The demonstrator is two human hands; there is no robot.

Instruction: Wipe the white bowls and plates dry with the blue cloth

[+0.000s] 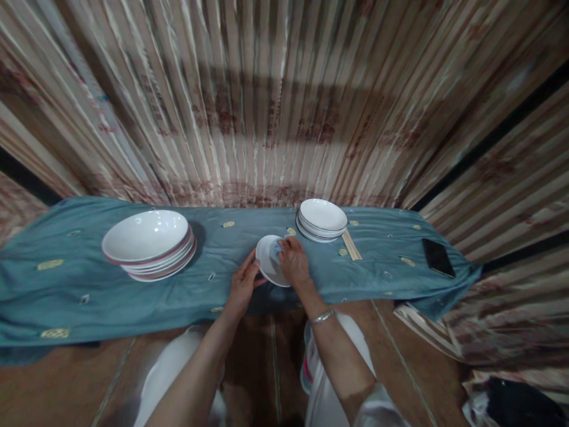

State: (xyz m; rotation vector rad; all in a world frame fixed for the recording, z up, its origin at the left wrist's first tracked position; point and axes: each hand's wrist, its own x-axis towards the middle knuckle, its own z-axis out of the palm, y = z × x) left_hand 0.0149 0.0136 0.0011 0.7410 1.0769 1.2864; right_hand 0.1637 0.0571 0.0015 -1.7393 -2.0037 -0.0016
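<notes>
A small white plate [268,261] is held tilted over the front part of the cloth-covered table. My left hand [245,276] grips its left rim, thumb on top and fingers underneath. In my right hand [293,260] is a light blue cloth [278,245], pressed against the upper right of the plate's face. My right fingers are bunched around the cloth and hide part of it. A stack of small white plates [322,216] stands just beyond my right hand. To the left rises a stack of larger white bowls [149,240] with reddish rims.
Wooden chopsticks [352,245] lie beside the small stack. A black phone [438,257] rests near the right end of the teal tablecloth [235,237]. Pleated curtains [267,107] hang right behind the table. A dark bundle [520,403] lies on the floor at lower right.
</notes>
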